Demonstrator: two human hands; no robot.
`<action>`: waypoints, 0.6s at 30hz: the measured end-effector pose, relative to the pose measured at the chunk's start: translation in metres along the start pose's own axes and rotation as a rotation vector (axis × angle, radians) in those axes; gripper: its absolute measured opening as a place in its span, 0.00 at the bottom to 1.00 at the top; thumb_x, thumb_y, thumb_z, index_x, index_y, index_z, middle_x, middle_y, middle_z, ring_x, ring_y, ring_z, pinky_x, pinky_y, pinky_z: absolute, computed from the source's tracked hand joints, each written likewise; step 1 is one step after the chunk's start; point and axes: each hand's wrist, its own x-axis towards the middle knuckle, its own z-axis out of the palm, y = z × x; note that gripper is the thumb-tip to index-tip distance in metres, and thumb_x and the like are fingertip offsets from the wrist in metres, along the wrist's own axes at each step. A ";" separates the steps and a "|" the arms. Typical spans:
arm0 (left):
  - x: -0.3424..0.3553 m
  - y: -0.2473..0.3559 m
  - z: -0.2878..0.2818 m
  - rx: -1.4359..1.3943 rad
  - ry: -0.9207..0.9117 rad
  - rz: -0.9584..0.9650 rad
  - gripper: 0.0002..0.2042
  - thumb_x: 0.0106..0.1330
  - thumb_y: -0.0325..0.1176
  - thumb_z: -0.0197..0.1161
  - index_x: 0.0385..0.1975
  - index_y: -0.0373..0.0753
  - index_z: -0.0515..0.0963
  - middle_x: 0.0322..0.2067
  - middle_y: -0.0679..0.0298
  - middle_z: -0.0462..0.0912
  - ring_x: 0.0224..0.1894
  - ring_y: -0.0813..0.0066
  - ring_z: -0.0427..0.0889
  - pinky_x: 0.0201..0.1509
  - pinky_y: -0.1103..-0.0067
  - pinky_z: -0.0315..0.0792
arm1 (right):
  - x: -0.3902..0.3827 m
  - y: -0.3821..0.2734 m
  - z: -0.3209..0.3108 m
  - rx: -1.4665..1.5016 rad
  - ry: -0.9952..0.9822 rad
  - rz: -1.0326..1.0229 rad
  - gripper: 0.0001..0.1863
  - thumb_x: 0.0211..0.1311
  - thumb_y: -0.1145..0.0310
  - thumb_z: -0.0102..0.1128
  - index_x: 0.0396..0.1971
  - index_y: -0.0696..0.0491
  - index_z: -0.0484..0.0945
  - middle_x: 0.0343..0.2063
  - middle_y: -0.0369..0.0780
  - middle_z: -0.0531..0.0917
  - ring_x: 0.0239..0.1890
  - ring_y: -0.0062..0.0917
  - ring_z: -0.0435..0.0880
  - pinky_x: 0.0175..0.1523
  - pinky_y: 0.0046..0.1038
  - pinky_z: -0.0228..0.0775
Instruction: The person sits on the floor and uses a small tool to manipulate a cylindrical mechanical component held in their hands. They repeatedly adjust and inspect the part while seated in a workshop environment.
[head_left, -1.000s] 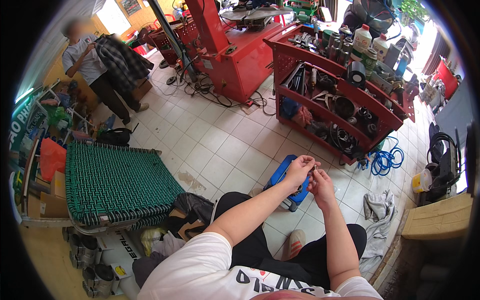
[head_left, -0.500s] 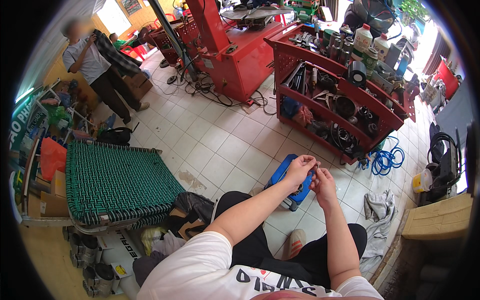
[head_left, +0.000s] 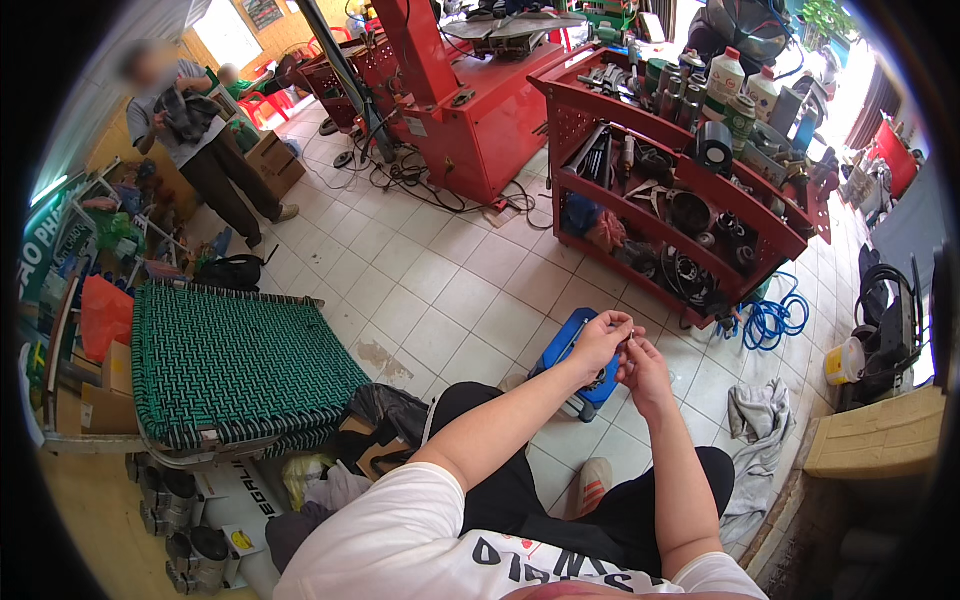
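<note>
Both of my hands meet over a blue wheeled object (head_left: 555, 350), probably a case or trolley, on the tiled floor. My left hand (head_left: 600, 342) and my right hand (head_left: 645, 368) are closed at the fingertips around a small metal piece (head_left: 631, 336), too small to name exactly. My forearms come up from the lower edge, above my bent legs and a striped shoe (head_left: 594, 486).
A red tool cart (head_left: 640, 160) stands ahead right, beside coiled blue hose (head_left: 775, 315). Behind is a red machine (head_left: 470, 120) with cables. A green woven seat (head_left: 235, 360) is left, a grey cloth (head_left: 750, 430) right. A standing person (head_left: 200, 150) is at back left; another sits farther back.
The standing person at back left has drawn the dark checked garment up against their body, showing boxes behind. My hands have barely moved, only slight finger shifts around the small piece.
</note>
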 end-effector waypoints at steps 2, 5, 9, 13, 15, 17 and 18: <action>-0.001 0.001 0.001 0.001 0.005 -0.011 0.11 0.77 0.35 0.57 0.52 0.38 0.69 0.48 0.55 0.85 0.22 0.80 0.74 0.25 0.82 0.72 | 0.001 0.002 0.000 -0.008 -0.001 0.009 0.07 0.77 0.62 0.53 0.41 0.49 0.75 0.26 0.31 0.79 0.20 0.18 0.78 0.27 0.21 0.72; -0.002 0.003 0.000 0.009 -0.007 -0.020 0.12 0.77 0.36 0.58 0.52 0.38 0.69 0.48 0.54 0.85 0.23 0.80 0.75 0.24 0.82 0.71 | 0.001 0.003 0.000 -0.013 -0.019 0.015 0.08 0.77 0.61 0.53 0.40 0.49 0.75 0.26 0.31 0.79 0.21 0.18 0.78 0.27 0.21 0.72; -0.004 0.004 0.004 0.031 -0.007 -0.034 0.12 0.77 0.37 0.58 0.52 0.39 0.69 0.50 0.53 0.85 0.26 0.79 0.79 0.24 0.83 0.71 | 0.003 0.006 -0.003 -0.074 -0.031 0.038 0.08 0.76 0.61 0.53 0.39 0.49 0.75 0.27 0.32 0.80 0.21 0.19 0.79 0.27 0.21 0.73; -0.005 0.004 0.007 0.037 -0.013 -0.052 0.13 0.77 0.38 0.59 0.52 0.39 0.69 0.50 0.53 0.85 0.32 0.78 0.83 0.24 0.85 0.72 | 0.001 0.009 0.006 -0.119 -0.035 0.056 0.09 0.76 0.61 0.53 0.38 0.49 0.75 0.26 0.33 0.80 0.21 0.20 0.79 0.28 0.21 0.73; -0.005 0.002 0.006 0.008 0.000 -0.049 0.13 0.77 0.38 0.59 0.52 0.39 0.69 0.50 0.53 0.85 0.34 0.77 0.84 0.24 0.85 0.72 | 0.000 0.009 0.009 -0.127 -0.040 0.053 0.09 0.76 0.61 0.53 0.38 0.50 0.75 0.26 0.33 0.80 0.21 0.20 0.79 0.28 0.20 0.72; -0.005 0.004 0.005 0.039 -0.018 -0.044 0.13 0.77 0.38 0.59 0.52 0.39 0.69 0.50 0.53 0.85 0.36 0.77 0.84 0.25 0.85 0.72 | 0.000 0.007 0.006 -0.143 -0.036 0.044 0.09 0.76 0.60 0.53 0.37 0.50 0.74 0.26 0.33 0.80 0.21 0.20 0.79 0.28 0.20 0.73; -0.005 0.005 0.005 0.054 -0.026 -0.041 0.13 0.77 0.38 0.59 0.52 0.40 0.69 0.50 0.53 0.85 0.36 0.77 0.84 0.25 0.85 0.72 | 0.001 0.007 0.004 -0.144 -0.028 0.040 0.09 0.76 0.60 0.53 0.37 0.50 0.74 0.26 0.32 0.80 0.21 0.20 0.79 0.28 0.20 0.73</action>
